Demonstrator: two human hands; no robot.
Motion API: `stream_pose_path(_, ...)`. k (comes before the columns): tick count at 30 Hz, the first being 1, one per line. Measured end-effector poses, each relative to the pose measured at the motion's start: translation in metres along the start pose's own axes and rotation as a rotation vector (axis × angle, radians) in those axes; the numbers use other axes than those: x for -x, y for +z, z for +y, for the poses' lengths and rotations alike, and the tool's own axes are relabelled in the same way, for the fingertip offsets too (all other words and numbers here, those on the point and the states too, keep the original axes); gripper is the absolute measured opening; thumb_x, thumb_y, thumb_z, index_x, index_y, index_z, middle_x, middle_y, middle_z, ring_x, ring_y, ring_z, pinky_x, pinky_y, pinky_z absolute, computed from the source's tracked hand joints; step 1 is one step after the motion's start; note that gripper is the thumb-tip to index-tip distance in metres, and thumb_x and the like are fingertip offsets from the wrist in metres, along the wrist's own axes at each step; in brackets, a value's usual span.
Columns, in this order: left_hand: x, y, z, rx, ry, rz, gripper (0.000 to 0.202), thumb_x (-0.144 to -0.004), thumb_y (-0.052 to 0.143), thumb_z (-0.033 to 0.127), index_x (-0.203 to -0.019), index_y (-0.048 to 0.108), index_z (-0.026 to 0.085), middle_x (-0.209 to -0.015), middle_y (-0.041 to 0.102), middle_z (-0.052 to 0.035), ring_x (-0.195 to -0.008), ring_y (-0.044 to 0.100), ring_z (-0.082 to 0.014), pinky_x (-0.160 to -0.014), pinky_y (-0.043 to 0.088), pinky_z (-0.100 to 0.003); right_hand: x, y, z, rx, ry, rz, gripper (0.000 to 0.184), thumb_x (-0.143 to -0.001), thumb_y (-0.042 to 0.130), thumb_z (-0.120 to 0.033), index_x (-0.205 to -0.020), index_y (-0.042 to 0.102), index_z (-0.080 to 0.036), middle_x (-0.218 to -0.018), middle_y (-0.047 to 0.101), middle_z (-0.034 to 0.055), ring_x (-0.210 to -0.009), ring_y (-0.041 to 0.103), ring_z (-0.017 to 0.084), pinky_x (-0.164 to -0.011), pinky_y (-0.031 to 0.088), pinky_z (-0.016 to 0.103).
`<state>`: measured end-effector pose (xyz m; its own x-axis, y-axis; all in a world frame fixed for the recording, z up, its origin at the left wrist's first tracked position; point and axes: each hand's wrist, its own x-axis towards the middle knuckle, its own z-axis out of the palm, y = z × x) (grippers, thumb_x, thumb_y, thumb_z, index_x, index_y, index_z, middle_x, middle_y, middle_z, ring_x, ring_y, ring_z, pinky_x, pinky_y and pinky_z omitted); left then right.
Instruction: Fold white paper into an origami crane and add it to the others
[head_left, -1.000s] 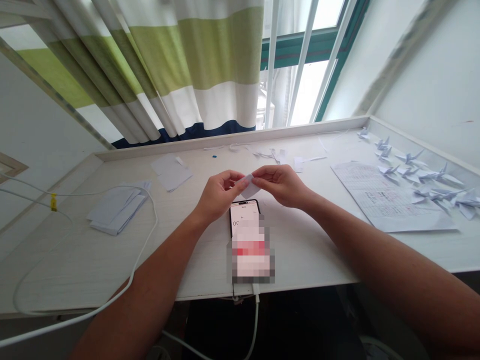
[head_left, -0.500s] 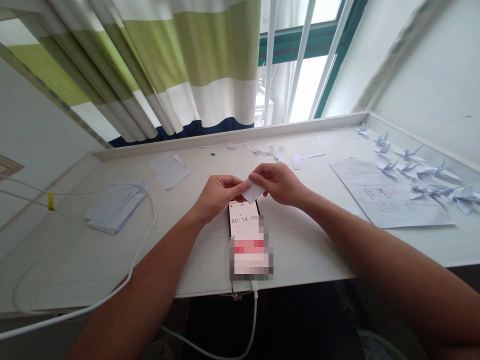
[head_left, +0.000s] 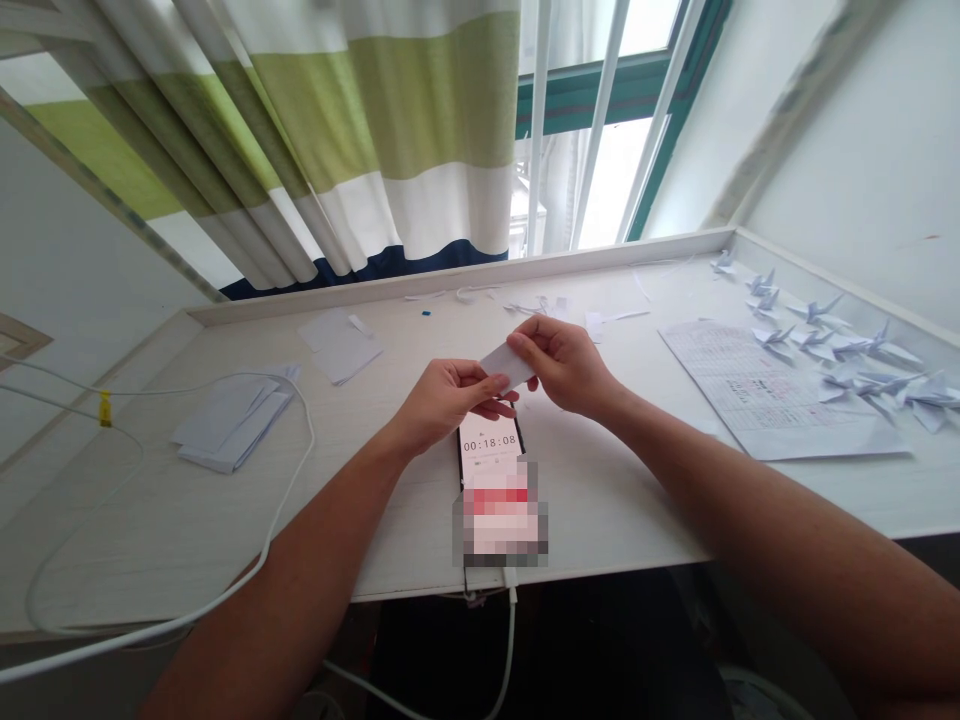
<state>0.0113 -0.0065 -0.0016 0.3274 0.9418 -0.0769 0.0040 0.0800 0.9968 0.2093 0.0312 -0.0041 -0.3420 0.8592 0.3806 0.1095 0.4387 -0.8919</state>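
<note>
A small folded piece of white paper [head_left: 507, 364] is held up between my two hands, above the top end of a phone. My left hand [head_left: 454, 400] pinches its lower left part, thumb on top. My right hand [head_left: 559, 362] grips its right side between thumb and fingers, which partly hide it. Below them the phone [head_left: 491, 450] lies on the desk, its screen showing a timer and its lower part blurred out.
Folded paper cranes [head_left: 814, 340] stand at the right, some on a printed sheet [head_left: 750, 390]. Stacked paper [head_left: 232, 420] and loose sheets [head_left: 341, 345] lie at the left. Paper scraps [head_left: 540, 305] are at the back. A white cable [head_left: 300, 470] crosses my left forearm.
The paper has turned in my hands: its corner pointed down before, and now a long edge slants between them. My left hand has shifted its fingers and moved slightly down.
</note>
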Motion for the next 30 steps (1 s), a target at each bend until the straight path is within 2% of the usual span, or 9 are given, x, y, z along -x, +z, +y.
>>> stream_pose_path(4,0.0012,0.0036,0.0003,0.008,0.033,-0.004,0.040,-0.080,0.090,0.048,-0.089,0.079,0.010,-0.085,0.082,-0.0136,-0.074,0.081,-0.0233,-0.070,0.064,-0.032,0.0005,-0.0007,-0.0014,-0.027,0.020,-0.016,0.039,-0.099,0.065,-0.057,-0.087,0.058,-0.020,-0.059,0.063,-0.0025,-0.046,0.060,0.012,-0.043,0.047,0.025)
stream_pose_path(10,0.0043,0.0063,0.0043,-0.012,0.052,-0.005,0.034,-0.081,0.089,0.043,-0.083,0.078,0.011,-0.081,0.082,-0.0118,-0.072,0.080,-0.0226,-0.068,0.063,-0.032,-0.0005,-0.0015,-0.0042,-0.122,0.045,-0.108,0.042,-0.095,0.072,-0.057,-0.082,0.064,-0.018,-0.059,0.067,0.0001,-0.047,0.060,0.011,-0.041,0.047,0.024)
stream_pose_path(15,0.0034,0.0065,0.0023,0.003,0.065,-0.061,0.035,-0.085,0.086,0.045,-0.094,0.080,0.012,-0.095,0.084,-0.0128,-0.080,0.081,-0.0232,-0.075,0.064,-0.033,0.0018,0.0023,-0.0065,-0.181,0.027,-0.083,0.037,-0.096,0.072,-0.055,-0.086,0.064,-0.019,-0.053,0.066,-0.0022,-0.039,0.056,0.011,-0.035,0.041,0.023)
stream_pose_path(20,0.0035,0.0070,-0.0004,-0.002,0.074,-0.056,0.033,-0.084,0.087,0.043,-0.088,0.079,0.011,-0.084,0.082,-0.0122,-0.076,0.080,-0.0230,-0.074,0.064,-0.035,0.0020,0.0000,-0.0076,-0.116,0.037,-0.052,0.041,-0.093,0.074,-0.057,-0.080,0.066,-0.018,-0.056,0.067,-0.0009,-0.042,0.058,0.011,-0.037,0.043,0.024)
stream_pose_path(25,0.0038,0.0078,0.0013,0.010,0.043,-0.011,0.036,-0.080,0.089,0.045,-0.083,0.076,0.011,-0.081,0.082,-0.0127,-0.071,0.079,-0.0232,-0.071,0.064,-0.036,0.0010,0.0011,-0.0089,-0.003,0.081,-0.041,0.038,-0.095,0.072,-0.056,-0.081,0.064,-0.021,-0.047,0.058,-0.0045,-0.036,0.049,0.010,-0.034,0.033,0.024)
stream_pose_path(30,0.0031,0.0089,0.0018,0.029,0.041,0.003,0.037,-0.079,0.090,0.046,-0.084,0.077,0.012,-0.081,0.082,-0.0124,-0.071,0.079,-0.0227,-0.071,0.064,-0.035,0.0007,0.0029,-0.0068,-0.022,0.089,-0.019,0.037,-0.095,0.071,-0.056,-0.083,0.064,-0.022,-0.048,0.057,-0.0052,-0.038,0.047,0.011,-0.036,0.033,0.025)
